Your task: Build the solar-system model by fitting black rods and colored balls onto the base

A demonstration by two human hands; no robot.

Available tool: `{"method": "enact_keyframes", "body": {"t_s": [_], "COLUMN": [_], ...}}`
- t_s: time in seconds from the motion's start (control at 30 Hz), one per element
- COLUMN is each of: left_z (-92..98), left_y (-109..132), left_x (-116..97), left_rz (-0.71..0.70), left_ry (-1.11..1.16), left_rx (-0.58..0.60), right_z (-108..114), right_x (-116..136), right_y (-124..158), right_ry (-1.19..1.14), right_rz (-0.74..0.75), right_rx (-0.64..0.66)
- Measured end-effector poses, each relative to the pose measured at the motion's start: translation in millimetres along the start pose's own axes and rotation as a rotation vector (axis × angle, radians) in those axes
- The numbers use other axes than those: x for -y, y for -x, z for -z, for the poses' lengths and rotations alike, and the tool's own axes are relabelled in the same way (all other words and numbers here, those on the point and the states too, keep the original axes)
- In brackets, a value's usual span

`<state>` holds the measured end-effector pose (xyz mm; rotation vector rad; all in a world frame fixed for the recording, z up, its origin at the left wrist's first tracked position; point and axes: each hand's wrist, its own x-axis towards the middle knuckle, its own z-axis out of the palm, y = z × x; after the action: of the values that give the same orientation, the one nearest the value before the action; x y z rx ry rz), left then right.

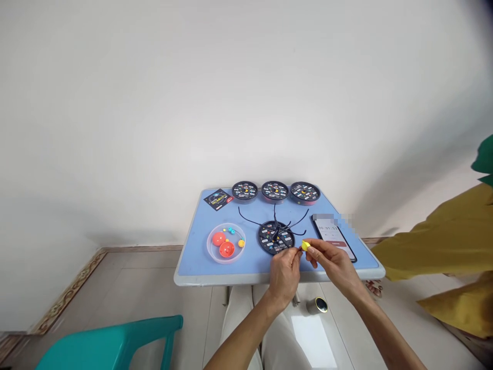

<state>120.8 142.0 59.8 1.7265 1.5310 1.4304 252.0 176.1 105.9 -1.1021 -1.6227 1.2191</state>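
Yellow plastic ball (pixel 305 245) sits pinched between the thumb and fingertips of the right hand (pixel 333 262), the remaining fingers curled loosely behind it. Just beside it, the left hand (pixel 285 275) holds its fingertips pressed together on what looks like the end of a thin black cord (pixel 299 250). Both forearms angle inward above white trousers (pixel 246 313), with a metal can (pixel 317 305) on the floor below. The hands hover over the edge of a blue table (pixel 250 270), near a round black printed disc (pixel 276 237) trailing cords. To the left is a clear dish (pixel 226 242) holding orange balls and small beads; to the right, a phone (pixel 334 237). Three more black discs (pixel 275 191) line the far edge.
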Motion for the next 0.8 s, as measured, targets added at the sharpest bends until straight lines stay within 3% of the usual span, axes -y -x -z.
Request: {"method": "enact_keyframes", "body": {"t_s": [0.3,0.43,0.6,0.8], "left_z": [1.8,2.2,2.1,0.2], "left_y": [-1,-1,-1,-1], "left_x": [2,4,8,14], "left_rz": [-0.025,-0.042,-0.079,-0.126], "left_ry": [-0.040,-0.028,0.030,0.081], "left_rx": [0.017,0.022,0.025,0.016], "right_z": [-1,1,1,-2], "right_x": [0,3,13,20], "right_y": [-4,-5,-2,-2], "right_ry": [0.210,0.382,0.634,0.796], "right_rz": [0.062,0.168,0.352,0.401], "right_rx": [-0.023,-0.009,0.094,0.195]}}
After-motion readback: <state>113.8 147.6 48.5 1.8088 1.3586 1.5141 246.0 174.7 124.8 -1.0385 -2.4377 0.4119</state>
